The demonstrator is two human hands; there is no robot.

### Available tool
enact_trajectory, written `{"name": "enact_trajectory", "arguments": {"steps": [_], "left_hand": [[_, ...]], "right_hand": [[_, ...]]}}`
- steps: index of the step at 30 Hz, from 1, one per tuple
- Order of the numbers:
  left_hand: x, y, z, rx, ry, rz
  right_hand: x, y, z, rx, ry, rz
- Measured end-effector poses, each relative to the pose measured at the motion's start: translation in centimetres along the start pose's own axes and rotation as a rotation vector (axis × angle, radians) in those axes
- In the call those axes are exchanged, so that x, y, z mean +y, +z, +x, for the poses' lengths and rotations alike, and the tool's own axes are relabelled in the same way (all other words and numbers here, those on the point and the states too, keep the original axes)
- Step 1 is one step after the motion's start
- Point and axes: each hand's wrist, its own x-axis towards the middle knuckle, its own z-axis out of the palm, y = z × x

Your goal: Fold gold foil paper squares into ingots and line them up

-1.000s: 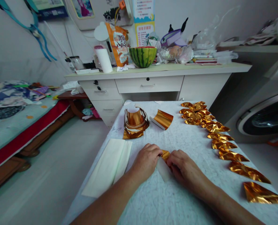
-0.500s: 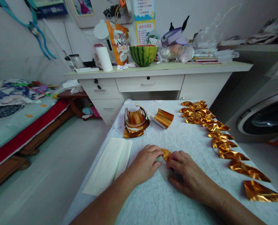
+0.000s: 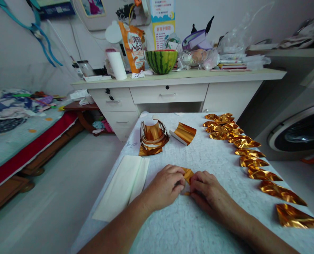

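Observation:
Between my hands is a sheet of gold foil paper [image 3: 188, 174], partly folded, its pale underside showing near the thumbs. My left hand [image 3: 167, 185] grips its left side with curled fingers. On the right side, my right hand [image 3: 205, 188] pinches the same sheet. Beyond them lies a stack of curled gold foil sheets [image 3: 153, 135], with a single curved foil sheet [image 3: 184, 133] beside it. Left of my left hand are folded off-white paper sheets [image 3: 119, 188]. Along the right edge runs a row of several folded gold foil pieces [image 3: 254, 162].
The cloth-covered table [image 3: 157, 233] stands before a white desk [image 3: 170, 93] carrying a half watermelon [image 3: 161, 61], an orange snack bag [image 3: 132, 47] and a white roll [image 3: 116, 65]. A washing machine [image 3: 300, 116] is at the right, a bed [image 3: 27, 141] at the left.
My fingers have closed in on the foil sheet, and its near pale part is now folded up and mostly covered. My right fingers press closer together. Other things stay in place.

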Motion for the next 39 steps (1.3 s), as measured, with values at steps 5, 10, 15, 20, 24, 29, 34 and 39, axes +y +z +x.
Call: {"name": "enact_trajectory", "arguments": {"steps": [5, 10, 15, 20, 24, 29, 34, 39], "left_hand": [[0.5, -0.5, -0.3, -0.040, -0.030, -0.094], [0.2, 0.0, -0.5, -0.049, -0.045, -0.084], [0.1, 0.7, -0.4, -0.002, -0.041, -0.063], [0.4, 1.0, -0.2, 0.035, -0.065, -0.040], [0.5, 1.4, -0.2, 0.076, -0.081, -0.046], [0.5, 1.9, -0.1, 0.115, -0.101, -0.043], [0.5, 2.1, 0.1, 0.127, -0.126, -0.039], [0.5, 2.2, 0.0, 0.133, -0.135, -0.028]], "right_hand": [[-0.3, 0.0, 0.0, 0.010, 0.041, 0.049], [-0.5, 0.0, 0.1, 0.014, 0.049, 0.060], [-0.5, -0.6, 0.0, 0.004, 0.060, 0.146], [-0.4, -1.3, 0.0, 0.004, 0.120, 0.256], [-0.5, -1.4, 0.2, 0.008, 0.143, 0.261], [-0.4, -1.1, 0.0, 0.015, 0.107, 0.236], [-0.4, -0.7, -0.1, 0.023, 0.117, 0.189], [-0.8, -0.6, 0.2, 0.019, 0.150, 0.155]]}}
